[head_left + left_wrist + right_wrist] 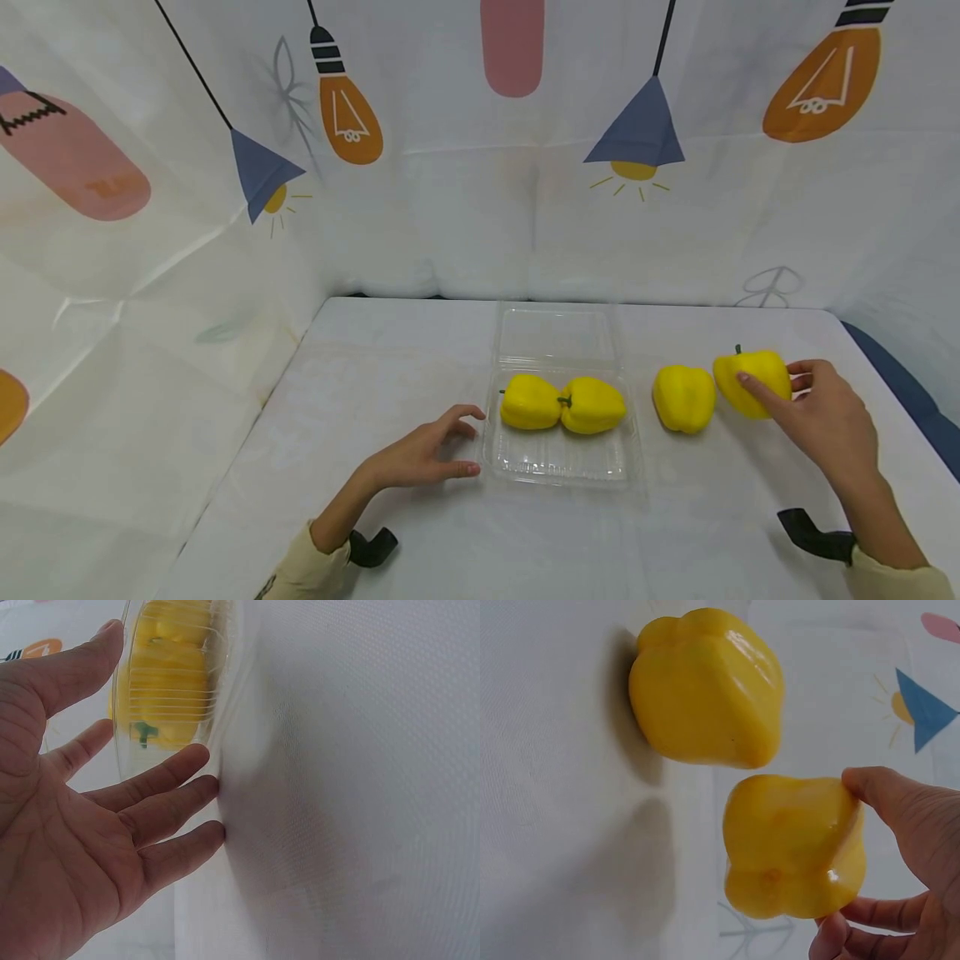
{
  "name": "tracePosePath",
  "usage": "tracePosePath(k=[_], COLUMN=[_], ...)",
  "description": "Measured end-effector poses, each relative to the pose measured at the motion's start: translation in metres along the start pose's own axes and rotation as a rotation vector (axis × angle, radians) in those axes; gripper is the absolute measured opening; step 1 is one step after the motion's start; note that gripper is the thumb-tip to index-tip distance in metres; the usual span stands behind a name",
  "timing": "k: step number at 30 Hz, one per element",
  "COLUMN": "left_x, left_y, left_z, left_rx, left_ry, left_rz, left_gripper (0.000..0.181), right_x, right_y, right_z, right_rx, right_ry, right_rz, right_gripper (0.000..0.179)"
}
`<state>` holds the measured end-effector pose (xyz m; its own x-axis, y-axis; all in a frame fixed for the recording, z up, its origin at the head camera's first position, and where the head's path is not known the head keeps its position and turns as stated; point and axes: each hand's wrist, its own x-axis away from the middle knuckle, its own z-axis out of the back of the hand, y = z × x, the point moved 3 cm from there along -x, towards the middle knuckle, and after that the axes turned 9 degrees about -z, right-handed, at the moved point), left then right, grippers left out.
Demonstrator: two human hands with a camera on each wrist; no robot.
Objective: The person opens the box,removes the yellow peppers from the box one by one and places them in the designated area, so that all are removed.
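Presently, I log right hand (pixel 834 418) pinching glossy yellow lobed pepper (pixel 756 382); left hand (pixel 424 452) relaxed, nine o'clock of clear rectangular plastic container (pixel 558 460); gloss could cause slip.

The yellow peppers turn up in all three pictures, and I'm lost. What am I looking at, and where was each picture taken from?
There is no robot here, just a person's bare left hand and right hand. The wide picture comes from a camera worn on the head, looking forward and down. The other two come from cameras worn on the wrists, so each shows one hand's work up close.

On the white table lies an open clear box with two peppers in it. A third pepper sits to its right. The right hand holds a fourth pepper above the table. The left hand holds nothing and is beside the box; whether it touches it, I can't tell.
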<state>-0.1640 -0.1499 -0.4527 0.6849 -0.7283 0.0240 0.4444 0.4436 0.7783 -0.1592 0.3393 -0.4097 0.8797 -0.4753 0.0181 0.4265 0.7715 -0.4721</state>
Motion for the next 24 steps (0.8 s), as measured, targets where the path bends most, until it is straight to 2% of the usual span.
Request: tracePosePath(k=[24], left_x=[-0.001], left_y=[0.002], left_z=[0.001], left_rx=[0.019], left_ry=[-0.006], left_rz=[0.001], left_gripper=[0.069], right_x=[-0.007], right_y=[0.013], right_z=[-0.02], right_rx=[0.086], right_ry=[-0.111], right_rz=[-0.074], right_gripper=[0.099])
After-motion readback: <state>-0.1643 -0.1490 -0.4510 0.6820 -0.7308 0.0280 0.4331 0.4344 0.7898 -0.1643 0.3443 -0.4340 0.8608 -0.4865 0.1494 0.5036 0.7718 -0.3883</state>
